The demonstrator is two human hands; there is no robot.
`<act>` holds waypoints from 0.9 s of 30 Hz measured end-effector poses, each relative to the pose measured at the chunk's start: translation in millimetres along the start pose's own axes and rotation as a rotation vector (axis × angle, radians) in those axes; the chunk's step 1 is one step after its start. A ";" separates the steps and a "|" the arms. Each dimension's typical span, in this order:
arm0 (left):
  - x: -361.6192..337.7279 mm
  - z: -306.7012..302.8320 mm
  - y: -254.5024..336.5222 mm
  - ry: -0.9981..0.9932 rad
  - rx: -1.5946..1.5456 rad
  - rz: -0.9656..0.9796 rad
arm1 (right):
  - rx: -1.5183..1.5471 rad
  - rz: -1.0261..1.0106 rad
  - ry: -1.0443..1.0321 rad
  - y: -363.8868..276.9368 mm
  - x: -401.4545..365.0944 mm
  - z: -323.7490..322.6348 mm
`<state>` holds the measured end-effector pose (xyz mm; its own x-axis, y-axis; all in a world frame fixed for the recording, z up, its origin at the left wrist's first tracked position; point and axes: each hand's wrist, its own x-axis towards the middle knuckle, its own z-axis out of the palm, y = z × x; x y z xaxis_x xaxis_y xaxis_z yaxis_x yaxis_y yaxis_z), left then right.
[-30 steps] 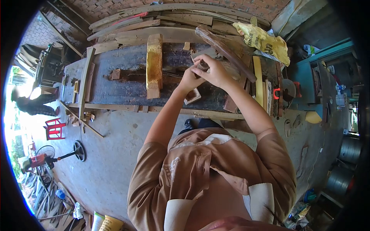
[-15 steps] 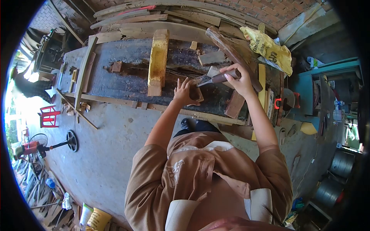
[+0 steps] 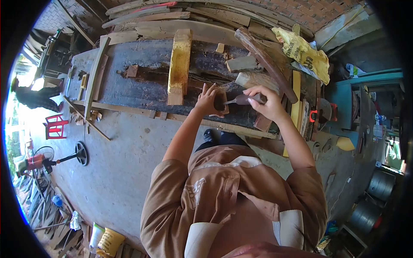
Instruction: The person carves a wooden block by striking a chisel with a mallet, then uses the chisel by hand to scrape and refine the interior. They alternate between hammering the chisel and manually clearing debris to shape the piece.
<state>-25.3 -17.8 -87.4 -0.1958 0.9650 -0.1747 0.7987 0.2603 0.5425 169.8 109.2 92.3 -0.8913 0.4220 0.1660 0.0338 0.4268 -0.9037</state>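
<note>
My right hand (image 3: pixel 265 103) is wrapped round the dark handle of a chisel (image 3: pixel 243 100), whose metal blade points left. The blade's end meets a small wood block (image 3: pixel 221 99) on the dark workbench (image 3: pixel 142 96). My left hand (image 3: pixel 208 101) grips that block from its left side, thumb low and fingers up. Just left of this hand, a yellow-faced wooden beam (image 3: pixel 178 69) lies across the bench. Behind my right hand are a pale wood piece (image 3: pixel 254 80) and a long brown timber (image 3: pixel 269 64).
Planks (image 3: pixel 163 30) are piled along the bench's far side. A yellow sack (image 3: pixel 303 53) lies at the back right. On the left are a red stool (image 3: pixel 56 126), a fan (image 3: pixel 36 162) and another person (image 3: pixel 36 96). Metal drums (image 3: pixel 380 182) stand at the right.
My right hand has moved down a little, and the chisel now lies nearly level against the block. The pale wood piece behind it shows more fully. My left hand remains at the block.
</note>
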 end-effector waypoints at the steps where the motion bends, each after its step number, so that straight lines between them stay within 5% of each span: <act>1: 1.2 0.8 0.4 0.009 0.005 0.000 | -0.012 0.015 0.112 -3.1 -1.3 -2.3; 5: 1.1 1.6 4.2 -0.003 -0.009 -0.035 | 0.016 0.013 0.330 1.0 -4.7 -3.5; 18: 0.4 12.3 11.6 0.153 -0.070 -0.099 | -0.252 -0.016 0.492 9.4 2.1 19.6; 27: 2.7 13.5 7.9 0.227 -0.068 0.008 | -0.182 -0.156 0.082 -2.7 49.0 4.9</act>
<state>-11.8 -13.5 -94.7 -0.3186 0.9478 0.0145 0.7623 0.2470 0.5983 123.8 124.8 100.9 -0.8528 0.3997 0.3361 -0.0141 0.6258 -0.7799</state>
